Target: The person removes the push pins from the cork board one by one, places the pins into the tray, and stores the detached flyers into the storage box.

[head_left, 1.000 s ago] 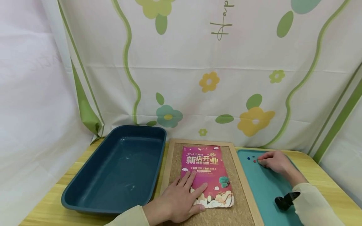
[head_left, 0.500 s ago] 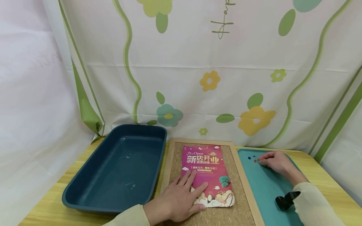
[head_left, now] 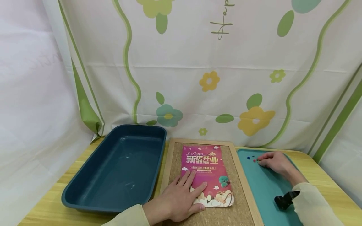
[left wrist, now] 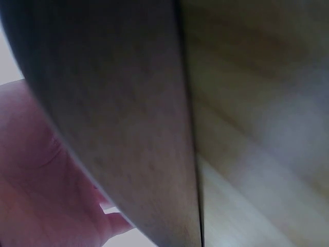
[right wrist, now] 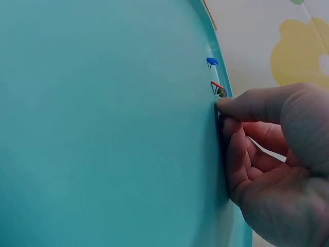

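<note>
My left hand (head_left: pixel 181 196) lies flat with spread fingers on the lower left of a pink poster (head_left: pixel 205 179). The poster rests on a wood-framed cork board (head_left: pixel 240 207). Over the far end of the turquoise tray (head_left: pixel 271 191), my right hand (head_left: pixel 275 163) pinches a small green thumbtack (right wrist: pixel 218 103) between thumb and fingers, which mostly hide it. Beside the fingertips lie a blue thumbtack (right wrist: pixel 212 61), a red thumbtack (right wrist: pixel 216 84) and a dark greenish one (right wrist: pixel 221 92). In the left wrist view, board frame (left wrist: pixel 118 123) covers much of the hand.
A deep dark blue bin (head_left: pixel 113 175) stands left of the cork board. The yellow wood-grain table (head_left: pixel 331 179) shows around everything. A white floral curtain (head_left: pixel 186 94) hangs behind. A black camera (head_left: pixel 285 201) sits at my right wrist, above the tray.
</note>
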A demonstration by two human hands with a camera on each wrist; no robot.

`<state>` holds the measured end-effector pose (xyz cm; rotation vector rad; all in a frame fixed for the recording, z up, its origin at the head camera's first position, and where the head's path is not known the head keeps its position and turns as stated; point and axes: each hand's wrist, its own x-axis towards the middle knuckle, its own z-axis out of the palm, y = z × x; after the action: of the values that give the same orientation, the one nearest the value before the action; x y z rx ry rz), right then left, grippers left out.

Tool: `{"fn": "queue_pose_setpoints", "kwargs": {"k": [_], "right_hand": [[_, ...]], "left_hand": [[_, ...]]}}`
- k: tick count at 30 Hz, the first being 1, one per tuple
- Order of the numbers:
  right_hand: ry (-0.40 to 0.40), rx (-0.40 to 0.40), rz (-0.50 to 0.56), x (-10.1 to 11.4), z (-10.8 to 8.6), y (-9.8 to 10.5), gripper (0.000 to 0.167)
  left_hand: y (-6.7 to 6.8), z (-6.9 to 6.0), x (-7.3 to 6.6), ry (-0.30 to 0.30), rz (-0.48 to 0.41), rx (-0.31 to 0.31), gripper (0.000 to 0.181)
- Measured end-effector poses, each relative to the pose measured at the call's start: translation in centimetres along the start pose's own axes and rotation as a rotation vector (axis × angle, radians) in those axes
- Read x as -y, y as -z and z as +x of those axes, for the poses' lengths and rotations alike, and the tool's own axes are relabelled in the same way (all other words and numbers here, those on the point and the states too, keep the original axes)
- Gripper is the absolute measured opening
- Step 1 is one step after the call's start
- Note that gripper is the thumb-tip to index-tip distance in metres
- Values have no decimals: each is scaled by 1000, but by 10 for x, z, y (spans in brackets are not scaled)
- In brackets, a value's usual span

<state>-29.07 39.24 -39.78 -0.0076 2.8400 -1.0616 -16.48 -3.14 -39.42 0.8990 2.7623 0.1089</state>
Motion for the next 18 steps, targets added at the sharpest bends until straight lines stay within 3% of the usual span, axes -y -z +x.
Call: {"fn": "queue_pose_setpoints", "kwargs": {"k": [6, 10, 14, 18], "right_hand": [[9, 6, 56, -1, -2, 1, 39], [-47, -27, 101, 2, 0, 1, 41], [-91, -71, 105, 12, 3, -1, 44], [-58, -115, 81, 27, 3, -6, 47]], "left_hand": [[0, 0, 0, -2, 6, -2, 70], [0, 0, 0, -3, -1, -1, 70], [0, -1, 0, 0, -19, -1, 70], [1, -1, 1, 4, -64, -2, 70]]}}
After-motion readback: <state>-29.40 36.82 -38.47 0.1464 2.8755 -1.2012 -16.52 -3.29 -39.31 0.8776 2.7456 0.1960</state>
